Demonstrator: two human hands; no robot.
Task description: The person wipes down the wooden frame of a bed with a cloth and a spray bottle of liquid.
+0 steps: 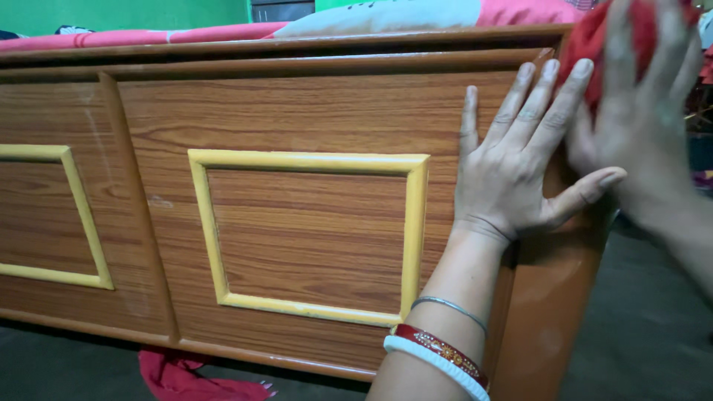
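Note:
A wooden bed footboard (297, 119) with yellow square frames (308, 234) fills the view. My left hand (520, 167) lies flat against its right end, fingers spread, holding nothing. Bangles (442, 349) circle that wrist. My right hand (642, 111), blurred, presses a red cloth (594, 41) against the top right corner of the footboard, beside the orange-brown corner post (546, 297).
A pink bedspread (148, 36) and a white pillow (379, 16) lie on top of the bed. Another red cloth (186, 375) lies on the dark floor (646, 334) under the footboard. A green wall (126, 13) stands behind.

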